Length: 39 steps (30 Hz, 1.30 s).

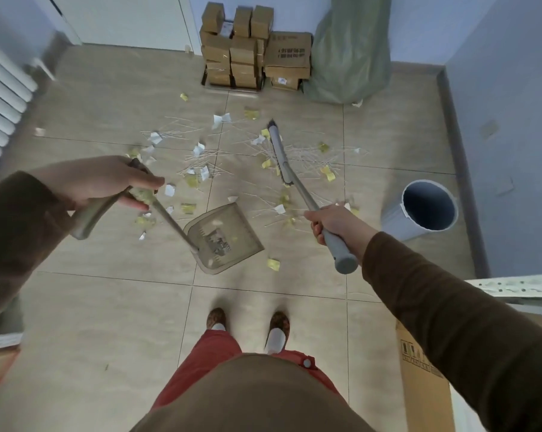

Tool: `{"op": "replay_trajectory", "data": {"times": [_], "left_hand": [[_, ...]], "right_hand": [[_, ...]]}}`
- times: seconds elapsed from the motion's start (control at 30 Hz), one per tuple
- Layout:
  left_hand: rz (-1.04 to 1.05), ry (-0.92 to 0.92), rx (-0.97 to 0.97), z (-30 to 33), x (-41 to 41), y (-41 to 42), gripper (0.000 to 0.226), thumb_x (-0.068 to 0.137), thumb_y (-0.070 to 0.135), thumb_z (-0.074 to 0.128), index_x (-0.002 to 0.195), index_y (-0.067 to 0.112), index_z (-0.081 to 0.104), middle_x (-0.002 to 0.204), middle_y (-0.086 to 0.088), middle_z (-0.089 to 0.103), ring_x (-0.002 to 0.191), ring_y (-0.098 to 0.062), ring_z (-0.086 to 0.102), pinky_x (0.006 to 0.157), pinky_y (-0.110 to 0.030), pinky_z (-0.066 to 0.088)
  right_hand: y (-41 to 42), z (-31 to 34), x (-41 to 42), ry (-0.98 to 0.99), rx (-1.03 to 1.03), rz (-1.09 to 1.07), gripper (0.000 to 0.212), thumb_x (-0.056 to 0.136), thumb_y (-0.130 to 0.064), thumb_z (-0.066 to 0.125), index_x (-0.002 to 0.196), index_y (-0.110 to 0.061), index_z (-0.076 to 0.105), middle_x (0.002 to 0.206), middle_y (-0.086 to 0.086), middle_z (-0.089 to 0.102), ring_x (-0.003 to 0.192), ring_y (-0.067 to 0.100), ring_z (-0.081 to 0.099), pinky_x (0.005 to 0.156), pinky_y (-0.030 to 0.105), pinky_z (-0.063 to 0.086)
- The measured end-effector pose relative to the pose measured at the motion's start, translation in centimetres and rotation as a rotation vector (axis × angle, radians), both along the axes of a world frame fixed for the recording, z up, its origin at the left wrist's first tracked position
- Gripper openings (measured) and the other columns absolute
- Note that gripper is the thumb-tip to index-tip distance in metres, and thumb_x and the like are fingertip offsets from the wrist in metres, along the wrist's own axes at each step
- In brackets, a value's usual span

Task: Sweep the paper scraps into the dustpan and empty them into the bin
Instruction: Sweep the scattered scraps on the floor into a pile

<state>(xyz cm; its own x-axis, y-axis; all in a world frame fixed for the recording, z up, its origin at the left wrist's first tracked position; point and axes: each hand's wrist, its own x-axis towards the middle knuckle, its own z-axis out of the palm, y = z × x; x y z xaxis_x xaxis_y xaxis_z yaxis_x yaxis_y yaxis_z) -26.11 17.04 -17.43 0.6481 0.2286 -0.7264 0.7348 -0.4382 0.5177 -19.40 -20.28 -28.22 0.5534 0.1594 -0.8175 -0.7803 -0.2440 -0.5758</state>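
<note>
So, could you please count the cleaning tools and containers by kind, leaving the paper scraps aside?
Broom: 1, gripped by the right hand
Dustpan: 1, its handle gripped by the left hand
Grey bin: 1
Green sack: 1
Total: 4

Translucent plastic dustpan (224, 240); matt tiled floor (114, 300).
</note>
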Motion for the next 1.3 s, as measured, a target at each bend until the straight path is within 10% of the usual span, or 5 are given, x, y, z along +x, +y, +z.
{"op": "replay_trajectory", "data": {"times": [0.93,1.3], "left_hand": [[0.197,0.128,-0.036,-12.6,-14.3,23.8,0.022,0.089,0.012,0.073,0.105,-0.001,0.065,0.117,-0.022,0.063,0.106,-0.036,0.067,0.101,-0.044,0.052],[0.086,0.420,0.071,-14.7,-15.5,28.7,0.032,0.081,0.000,0.069,0.113,0.004,0.066,0.102,-0.026,0.065,0.075,-0.037,0.066,0.076,-0.046,0.059]], "right_hand": [[20.6,-0.6,-10.6,0.087,-0.080,-0.066,0.015,0.094,-0.018,0.065,0.091,-0.007,0.055,0.055,0.001,0.048,0.037,0.007,0.043,0.035,0.018,0.041],[22.8,-1.2,-10.9,0.100,-0.106,-0.053,0.014,0.093,-0.016,0.066,0.093,-0.006,0.057,0.053,0.001,0.049,0.038,0.008,0.044,0.035,0.018,0.041]]}}
